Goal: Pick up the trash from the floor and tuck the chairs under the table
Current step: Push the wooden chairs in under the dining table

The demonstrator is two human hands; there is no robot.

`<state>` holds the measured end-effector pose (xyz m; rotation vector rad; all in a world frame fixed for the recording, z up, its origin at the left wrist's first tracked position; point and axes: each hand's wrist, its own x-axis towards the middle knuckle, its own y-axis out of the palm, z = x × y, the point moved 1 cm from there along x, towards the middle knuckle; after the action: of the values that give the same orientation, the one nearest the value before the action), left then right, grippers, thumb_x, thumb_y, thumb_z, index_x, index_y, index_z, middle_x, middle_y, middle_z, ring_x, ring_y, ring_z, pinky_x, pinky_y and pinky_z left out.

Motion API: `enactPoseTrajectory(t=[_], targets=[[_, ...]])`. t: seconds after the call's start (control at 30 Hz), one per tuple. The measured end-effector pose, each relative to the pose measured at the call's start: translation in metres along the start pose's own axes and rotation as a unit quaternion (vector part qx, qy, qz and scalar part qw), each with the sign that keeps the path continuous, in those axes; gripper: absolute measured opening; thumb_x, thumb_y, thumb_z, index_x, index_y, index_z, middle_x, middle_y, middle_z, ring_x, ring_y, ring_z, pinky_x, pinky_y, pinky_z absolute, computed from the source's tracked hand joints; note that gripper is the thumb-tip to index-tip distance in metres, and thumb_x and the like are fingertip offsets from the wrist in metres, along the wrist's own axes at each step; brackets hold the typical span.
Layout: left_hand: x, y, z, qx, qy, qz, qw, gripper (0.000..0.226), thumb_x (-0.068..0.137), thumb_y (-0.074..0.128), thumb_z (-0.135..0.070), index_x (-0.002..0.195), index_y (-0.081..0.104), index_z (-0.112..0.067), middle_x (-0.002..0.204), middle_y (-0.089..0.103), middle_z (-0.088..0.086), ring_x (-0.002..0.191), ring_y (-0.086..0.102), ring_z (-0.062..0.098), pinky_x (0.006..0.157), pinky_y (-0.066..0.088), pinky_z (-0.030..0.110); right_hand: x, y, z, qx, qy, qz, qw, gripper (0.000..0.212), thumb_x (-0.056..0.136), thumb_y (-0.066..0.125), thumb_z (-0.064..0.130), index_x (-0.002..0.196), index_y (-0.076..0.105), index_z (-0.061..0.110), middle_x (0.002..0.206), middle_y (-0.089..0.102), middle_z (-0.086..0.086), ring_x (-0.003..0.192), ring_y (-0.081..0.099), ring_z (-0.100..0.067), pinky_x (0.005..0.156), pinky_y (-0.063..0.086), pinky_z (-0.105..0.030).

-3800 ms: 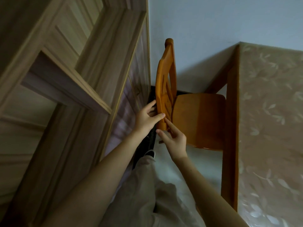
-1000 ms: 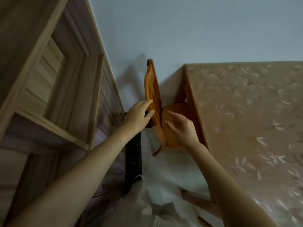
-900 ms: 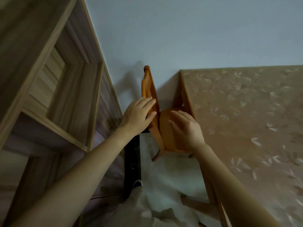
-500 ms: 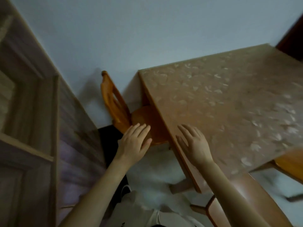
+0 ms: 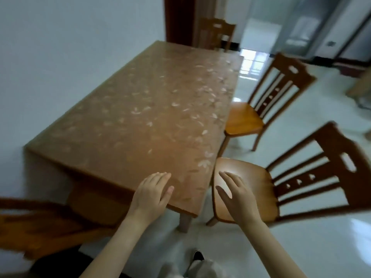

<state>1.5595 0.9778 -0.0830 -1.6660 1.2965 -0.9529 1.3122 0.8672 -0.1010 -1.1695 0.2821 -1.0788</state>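
A brown table with a leaf-pattern cover stands against the white wall. My left hand hovers open over its near corner, holding nothing. My right hand is open above the seat of a wooden chair that stands pulled out at the table's right side. A second pulled-out chair stands farther along the same side. At the lower left, the chair at the near end sits with its seat under the table. Another chair stands at the far end. No trash shows on the floor.
Glossy white floor tiles spread to the right of the table. A dark door frame and a bright hallway lie beyond the far end. My shoe is near the bottom edge.
Both hands have let go of the left-end chair, now tucked in. My view has swung right from the shelf and wall to the whole table and the two chairs on its right.
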Motion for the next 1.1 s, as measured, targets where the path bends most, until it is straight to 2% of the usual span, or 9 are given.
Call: enactPoseTrajectory(t=[0.13, 0.23, 0.37, 0.63, 0.77, 0.97, 1.1], targets=[[0.028, 0.011, -0.024, -0.018, 0.091, 0.046, 0.995, 0.058, 0.095, 0.029, -0.049, 0.131, 0.057, -0.012, 0.132, 0.059, 0.004, 0.126, 0.051, 0.020, 0.106, 0.037, 0.035, -0.049, -0.023, -0.021, -0.049, 0.106, -0.052, 0.992, 0.043, 0.080, 0.080, 0.011, 0.120, 0.068, 0.003, 0.114, 0.069, -0.013, 0.100, 0.068, -0.032, 0.081, 0.057, -0.045], [0.039, 0.031, -0.046, -0.033, 0.149, 0.079, 0.985, 0.057, 0.095, 0.032, -0.047, 0.129, 0.059, -0.012, 0.129, 0.061, 0.005, 0.124, 0.053, 0.022, 0.104, 0.038, 0.035, -0.090, -0.039, -0.032, -0.074, 0.181, -0.074, 0.978, 0.045, 0.079, 0.081, 0.011, 0.120, 0.067, 0.003, 0.111, 0.070, -0.012, 0.095, 0.069, -0.030, 0.082, 0.058, -0.043], [0.047, 0.050, -0.093, -0.053, 0.215, 0.105, 0.970, 0.055, 0.093, 0.033, -0.044, 0.124, 0.063, -0.009, 0.123, 0.065, 0.008, 0.117, 0.059, 0.026, 0.101, 0.038, 0.035, -0.131, -0.066, -0.050, -0.096, 0.238, -0.106, 0.961, 0.044, 0.080, 0.079, 0.014, 0.122, 0.067, 0.004, 0.114, 0.070, -0.010, 0.104, 0.067, -0.028, 0.087, 0.057, -0.043], [0.065, 0.085, -0.219, -0.060, 0.328, 0.103, 0.937, 0.048, 0.094, 0.038, -0.036, 0.119, 0.065, -0.005, 0.115, 0.068, 0.010, 0.106, 0.064, 0.027, 0.092, 0.049, 0.037, -0.169, -0.126, -0.132, -0.117, 0.289, -0.167, 0.935, 0.044, 0.082, 0.078, 0.014, 0.123, 0.066, 0.007, 0.115, 0.069, -0.009, 0.106, 0.066, -0.025, 0.091, 0.051, -0.035], [0.067, 0.128, -0.291, -0.069, 0.330, 0.112, 0.935, 0.049, 0.095, 0.037, -0.038, 0.121, 0.064, -0.006, 0.116, 0.067, 0.009, 0.108, 0.063, 0.025, 0.092, 0.049, 0.037, -0.195, -0.164, -0.189, -0.116, 0.274, -0.164, 0.940, 0.046, 0.080, 0.079, 0.013, 0.124, 0.066, 0.007, 0.113, 0.070, -0.009, 0.104, 0.066, -0.025, 0.090, 0.054, -0.036], [0.058, 0.199, -0.415, -0.093, 0.347, 0.145, 0.922, 0.051, 0.097, 0.031, -0.045, 0.127, 0.059, -0.016, 0.122, 0.064, -0.002, 0.112, 0.059, 0.015, 0.096, 0.042, 0.025, -0.252, -0.239, -0.277, -0.121, 0.291, -0.170, 0.934, 0.043, 0.083, 0.077, 0.015, 0.123, 0.065, 0.006, 0.114, 0.069, -0.007, 0.103, 0.066, -0.023, 0.088, 0.055, -0.036], [0.067, 0.233, -0.493, -0.088, 0.375, 0.150, 0.911, 0.051, 0.098, 0.032, -0.048, 0.134, 0.054, -0.020, 0.134, 0.058, -0.004, 0.127, 0.048, 0.015, 0.107, 0.029, 0.027, -0.279, -0.278, -0.332, -0.122, 0.323, -0.177, 0.922, 0.042, 0.086, 0.074, 0.018, 0.126, 0.064, 0.006, 0.116, 0.068, -0.007, 0.108, 0.064, -0.025, 0.091, 0.053, -0.041]])
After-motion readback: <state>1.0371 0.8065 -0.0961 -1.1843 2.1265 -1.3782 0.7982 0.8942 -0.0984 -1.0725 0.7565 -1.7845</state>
